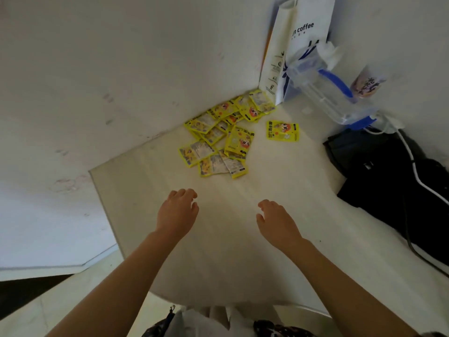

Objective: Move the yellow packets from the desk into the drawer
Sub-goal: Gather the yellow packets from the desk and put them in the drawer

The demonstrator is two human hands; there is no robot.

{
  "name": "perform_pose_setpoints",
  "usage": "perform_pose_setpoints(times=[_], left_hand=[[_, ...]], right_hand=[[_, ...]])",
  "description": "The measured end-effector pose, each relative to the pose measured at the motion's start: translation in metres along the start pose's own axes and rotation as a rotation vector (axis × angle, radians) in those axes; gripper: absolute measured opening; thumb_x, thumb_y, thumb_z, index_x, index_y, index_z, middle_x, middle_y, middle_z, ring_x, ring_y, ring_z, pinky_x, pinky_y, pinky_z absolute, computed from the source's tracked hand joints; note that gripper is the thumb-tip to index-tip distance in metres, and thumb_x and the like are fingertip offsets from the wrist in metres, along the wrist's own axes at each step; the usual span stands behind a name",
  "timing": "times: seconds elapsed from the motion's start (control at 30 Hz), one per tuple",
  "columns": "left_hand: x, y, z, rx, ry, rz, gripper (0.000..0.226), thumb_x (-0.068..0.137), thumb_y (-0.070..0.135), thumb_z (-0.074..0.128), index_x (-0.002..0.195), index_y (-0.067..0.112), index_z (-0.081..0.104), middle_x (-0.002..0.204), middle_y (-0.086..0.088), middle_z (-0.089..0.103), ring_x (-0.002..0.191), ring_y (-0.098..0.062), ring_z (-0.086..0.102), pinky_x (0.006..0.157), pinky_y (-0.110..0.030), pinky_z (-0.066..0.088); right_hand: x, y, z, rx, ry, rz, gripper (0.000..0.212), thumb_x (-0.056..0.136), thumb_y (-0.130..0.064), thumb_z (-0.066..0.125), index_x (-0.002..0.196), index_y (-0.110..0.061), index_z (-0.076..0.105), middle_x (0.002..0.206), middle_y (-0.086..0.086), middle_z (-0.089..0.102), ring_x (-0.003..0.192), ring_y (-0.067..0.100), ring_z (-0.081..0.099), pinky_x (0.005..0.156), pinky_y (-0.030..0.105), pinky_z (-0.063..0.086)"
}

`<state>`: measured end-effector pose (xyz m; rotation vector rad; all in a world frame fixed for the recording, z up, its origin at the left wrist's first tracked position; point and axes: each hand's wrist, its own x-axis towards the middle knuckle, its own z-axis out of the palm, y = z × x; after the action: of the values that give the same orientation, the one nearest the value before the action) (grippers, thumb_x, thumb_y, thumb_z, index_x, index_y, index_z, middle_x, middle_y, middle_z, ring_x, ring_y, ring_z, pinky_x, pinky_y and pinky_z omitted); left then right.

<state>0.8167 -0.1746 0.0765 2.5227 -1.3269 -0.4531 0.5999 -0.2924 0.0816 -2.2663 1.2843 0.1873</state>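
Several yellow packets (220, 135) lie in a loose pile on the white desk (228, 251), against the wall at the back. One more yellow packet (282, 131) lies apart, to the right of the pile. My left hand (178, 211) and my right hand (277, 221) hover over the desk in front of the pile, fingers loosely curled, holding nothing. Neither hand touches a packet. No drawer is in view.
A white paper coffee bag (296, 45) stands in the back corner. A clear plastic jug with a blue handle (332, 93) and a cup (366, 83) stand beside it. A black bag with white cables (398, 181) lies at the right. The desk's left edge drops to the floor.
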Motion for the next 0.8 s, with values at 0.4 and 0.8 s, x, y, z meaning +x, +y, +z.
perform_pose_setpoints(times=[0.4,0.8], left_hand=[[0.117,-0.001,-0.013,0.042,-0.082,-0.045,0.029,0.092,0.023,0.050,0.119,0.016,0.057,0.125,-0.004,0.056,0.117,-0.025,0.047,0.086,-0.039,0.045],[0.189,0.003,-0.002,0.004,-0.120,-0.159,0.039,0.090,0.017,0.052,0.128,0.010,0.047,0.131,-0.014,0.052,0.124,-0.033,0.041,0.093,-0.044,0.042]], right_hand=[[0.116,-0.013,-0.030,0.124,-0.034,0.064,0.035,0.096,-0.022,0.048,0.127,-0.006,0.051,0.123,0.014,0.060,0.117,0.029,0.055,0.096,0.032,0.042],[0.218,-0.028,-0.052,0.213,-0.065,0.209,0.032,0.098,-0.025,0.043,0.115,0.002,0.051,0.115,0.021,0.060,0.107,0.036,0.057,0.080,0.036,0.044]])
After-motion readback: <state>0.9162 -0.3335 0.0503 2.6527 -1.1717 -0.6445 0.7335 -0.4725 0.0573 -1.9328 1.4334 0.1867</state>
